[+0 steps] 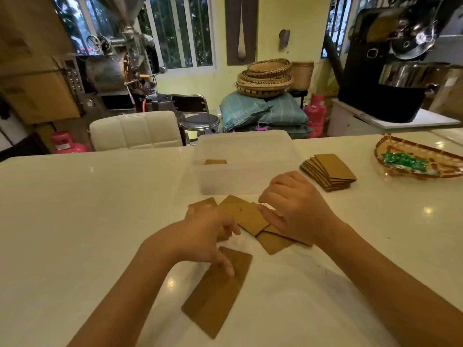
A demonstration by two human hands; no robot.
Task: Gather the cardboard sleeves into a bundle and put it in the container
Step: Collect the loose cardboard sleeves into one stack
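Several flat brown cardboard sleeves lie scattered on the white table in front of me. One long sleeve (218, 291) lies nearest me, and my left hand (208, 236) rests its fingertips on its far end, fingers spread. A loose overlapping group of sleeves (248, 216) lies just beyond. My right hand (295, 209) presses down on the right side of that group, fingers curled over the cards. A translucent plastic container (250, 181) stands behind the group, with sleeves (215, 162) showing inside it. A fanned stack of sleeves (330, 171) lies to the container's right.
A woven tray (423, 151) holding a green packet sits at the table's far right. A white padded chair (135, 131) stands behind the table's far edge. Machines, baskets and sacks fill the room beyond.
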